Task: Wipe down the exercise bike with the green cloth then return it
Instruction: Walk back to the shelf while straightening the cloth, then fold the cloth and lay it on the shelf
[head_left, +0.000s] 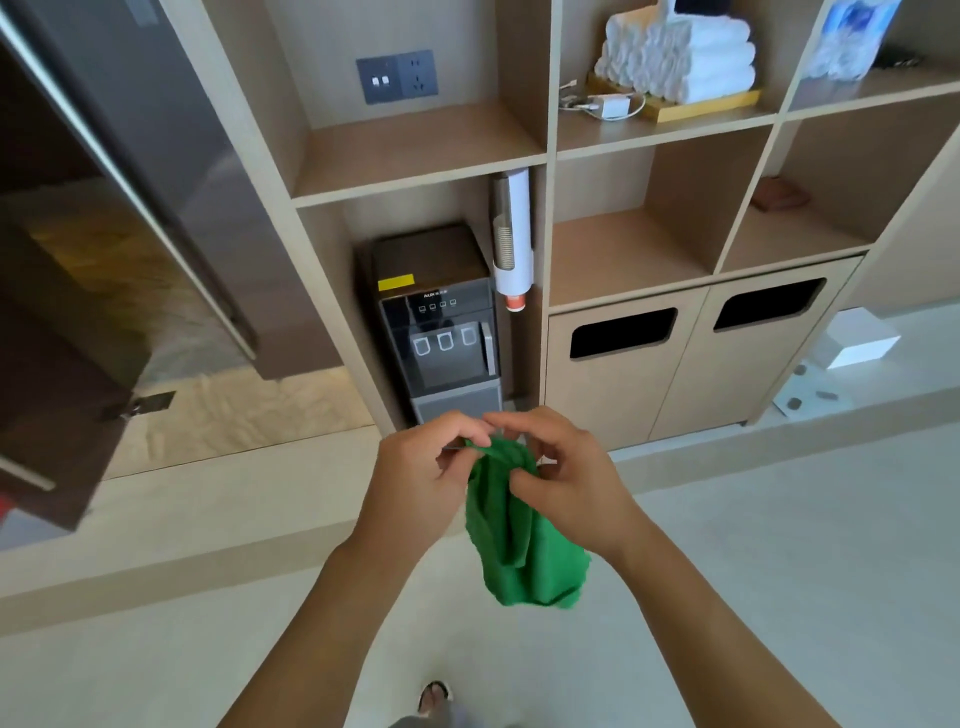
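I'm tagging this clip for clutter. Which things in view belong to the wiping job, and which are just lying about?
Part of the job:
- crumpled green cloth, pinched at its top by the left hand and right hand

Just lying about:
- stacked white rolled towels on a wooden tray
- black water dispenser
- white cup dispenser tube
- white charger block

1 head-worn view looks forward and down (wide-angle), near both hands, facing a shelving unit (550, 150).
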